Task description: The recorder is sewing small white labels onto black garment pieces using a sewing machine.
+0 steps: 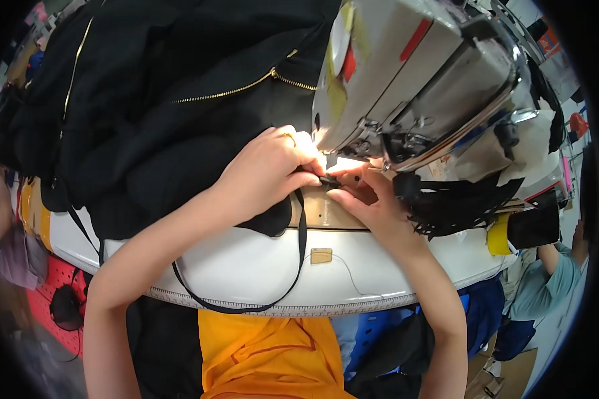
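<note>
Under the head of a sewing machine (406, 86), my left hand (269, 169) pinches a small folded black piece (329, 181) between thumb and fingers. A narrow black strap (302, 233) runs up to that hand and hangs in a loop over the table's front edge; whether it joins the piece is hidden by my fingers. From the other side, my right hand (383, 203) closes its thumb and index finger on the same piece, beside the lit needle area. Left of the machine lies a large black garment (160, 146) with gold-toothed zippers, partly beneath my left forearm.
A ruler tape (299, 310) follows the front edge of the white table (239, 266). Black strips (446, 206) are heaped right of the machine, near a yellow roll (498, 234). Orange cloth (266, 352) covers my lap. Other people sit at both sides.
</note>
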Demonstrator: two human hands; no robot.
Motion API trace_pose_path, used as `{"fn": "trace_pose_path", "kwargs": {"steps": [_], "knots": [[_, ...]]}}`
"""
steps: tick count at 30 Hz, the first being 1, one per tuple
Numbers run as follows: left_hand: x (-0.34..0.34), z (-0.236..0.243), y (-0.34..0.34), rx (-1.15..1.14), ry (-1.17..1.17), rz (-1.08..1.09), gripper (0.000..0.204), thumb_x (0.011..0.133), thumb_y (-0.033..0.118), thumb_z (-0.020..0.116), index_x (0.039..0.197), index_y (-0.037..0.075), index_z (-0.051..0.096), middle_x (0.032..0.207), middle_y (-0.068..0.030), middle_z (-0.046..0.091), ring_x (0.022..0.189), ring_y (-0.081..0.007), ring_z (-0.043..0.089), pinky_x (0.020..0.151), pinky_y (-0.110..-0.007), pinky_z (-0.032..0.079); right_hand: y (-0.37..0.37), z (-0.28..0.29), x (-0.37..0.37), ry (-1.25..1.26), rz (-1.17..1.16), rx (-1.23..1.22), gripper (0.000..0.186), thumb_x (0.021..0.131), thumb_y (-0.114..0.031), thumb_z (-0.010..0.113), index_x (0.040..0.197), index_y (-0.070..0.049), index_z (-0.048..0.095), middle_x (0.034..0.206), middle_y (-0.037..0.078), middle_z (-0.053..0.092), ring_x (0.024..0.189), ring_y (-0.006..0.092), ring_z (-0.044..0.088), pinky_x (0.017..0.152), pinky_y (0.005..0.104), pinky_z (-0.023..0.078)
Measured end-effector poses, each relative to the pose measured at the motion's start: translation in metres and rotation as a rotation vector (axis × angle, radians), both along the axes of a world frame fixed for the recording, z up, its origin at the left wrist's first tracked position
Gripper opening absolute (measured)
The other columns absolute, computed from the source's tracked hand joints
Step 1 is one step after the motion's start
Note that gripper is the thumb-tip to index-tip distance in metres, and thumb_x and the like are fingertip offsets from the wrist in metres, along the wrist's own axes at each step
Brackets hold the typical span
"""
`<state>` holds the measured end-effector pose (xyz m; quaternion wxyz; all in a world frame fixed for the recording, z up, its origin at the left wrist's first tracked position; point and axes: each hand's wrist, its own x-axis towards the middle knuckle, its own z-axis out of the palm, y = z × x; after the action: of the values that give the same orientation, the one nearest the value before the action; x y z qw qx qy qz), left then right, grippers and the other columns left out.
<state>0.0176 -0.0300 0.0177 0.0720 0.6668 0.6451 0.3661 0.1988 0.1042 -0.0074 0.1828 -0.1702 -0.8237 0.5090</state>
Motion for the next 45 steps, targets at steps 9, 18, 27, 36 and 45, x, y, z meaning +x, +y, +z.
{"fn": "trace_pose_path", "kwargs": {"steps": [9, 18, 27, 36, 45], "knots": [[-0.005, 0.0, 0.002, -0.093, -0.062, 0.013, 0.021, 0.083, 0.021, 0.071, 0.086, 0.001, 0.07, 0.082, -0.0118, 0.068, 0.089, -0.0276, 0.06, 0.084, -0.037, 0.046, 0.002, 0.012, -0.011, 0.021, -0.032, 0.139, 0.016, 0.081, -0.011, 0.078, 0.094, -0.004, 0.072, 0.08, -0.002, 0.069, 0.061, 0.0015, 0.049, 0.055, 0.019, 0.039], [-0.005, -0.001, 0.0, -0.065, 0.024, -0.01, 0.017, 0.08, 0.02, 0.071, 0.086, 0.004, 0.07, 0.084, -0.0084, 0.067, 0.086, -0.0261, 0.061, 0.082, -0.036, 0.045, -0.01, 0.018, -0.013, -0.078, -0.032, 0.376, 0.018, 0.08, -0.01, 0.078, 0.094, -0.004, 0.069, 0.086, 0.001, 0.065, 0.063, 0.0071, 0.059, 0.056, 0.0234, 0.048], [0.01, 0.002, -0.011, 0.203, 0.808, -0.039, 0.02, 0.073, 0.015, 0.066, 0.092, 0.008, 0.065, 0.096, -0.0009, 0.06, 0.097, -0.0187, 0.055, 0.08, -0.031, 0.043, -0.013, 0.017, 0.009, 0.11, 0.06, 0.96, 0.023, 0.076, -0.011, 0.077, 0.097, -0.01, 0.07, 0.099, 0.0, 0.065, 0.081, 0.0175, 0.063, 0.071, 0.0303, 0.053], [-0.005, -0.009, -0.022, 0.05, 0.457, -0.083, 0.028, 0.081, 0.013, 0.058, 0.106, 0.011, 0.071, 0.112, 0.0017, 0.068, 0.108, -0.0143, 0.059, 0.098, -0.031, 0.042, -0.001, 0.017, 0.008, 0.066, 0.159, 0.933, 0.031, 0.078, -0.007, 0.073, 0.109, -0.01, 0.071, 0.104, 0.001, 0.067, 0.091, 0.0193, 0.063, 0.082, 0.0305, 0.052], [-0.027, -0.009, 0.004, 0.111, 0.502, -0.064, 0.02, 0.078, 0.005, 0.062, 0.091, 0.014, 0.075, 0.098, 0.0043, 0.072, 0.099, -0.0125, 0.062, 0.099, -0.031, 0.04, -0.003, 0.014, 0.002, -0.162, -0.01, 1.054, 0.025, 0.087, -0.01, 0.068, 0.112, -0.008, 0.07, 0.112, 0.006, 0.069, 0.101, 0.0216, 0.065, 0.091, 0.0305, 0.05]]}}
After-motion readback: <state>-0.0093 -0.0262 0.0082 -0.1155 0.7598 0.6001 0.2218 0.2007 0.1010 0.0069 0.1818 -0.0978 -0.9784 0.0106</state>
